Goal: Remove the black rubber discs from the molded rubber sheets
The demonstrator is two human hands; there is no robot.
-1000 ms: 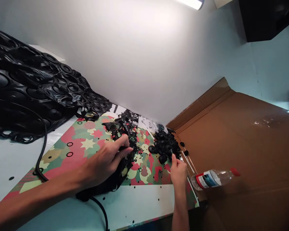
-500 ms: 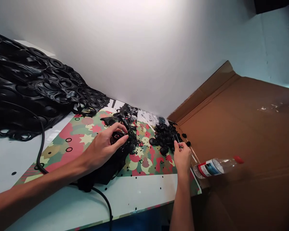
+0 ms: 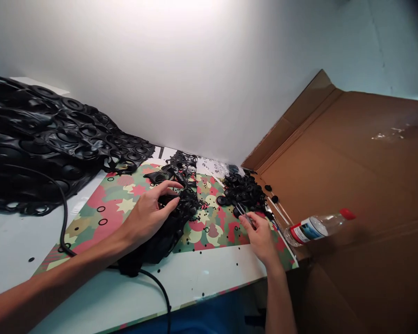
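Note:
My left hand [image 3: 146,217] lies on a crumpled black rubber sheet [image 3: 167,222] full of round holes, thumb and fingers pinching a part of it. My right hand [image 3: 261,236] is closed on thin metal tweezers [image 3: 243,212], whose tips point up and left toward a heap of black rubber rings [image 3: 244,192]. Both rest over a mat printed with red, green and cream stars [image 3: 125,204]. Small black dots of punched rubber are scattered on the mat between my hands.
A big stack of black moulded rubber sheets [image 3: 45,144] fills the far left. A black cable [image 3: 64,218] loops across the white table [image 3: 212,278] to its front edge. A brown cardboard sheet [image 3: 362,185] stands at the right with a plastic bottle [image 3: 316,228] lying on it.
My right hand drew back from the heap of rings toward me and turned the tweezers leftward. My left hand stayed on the rubber sheet, shifting its fingers a little. The camera tilted down.

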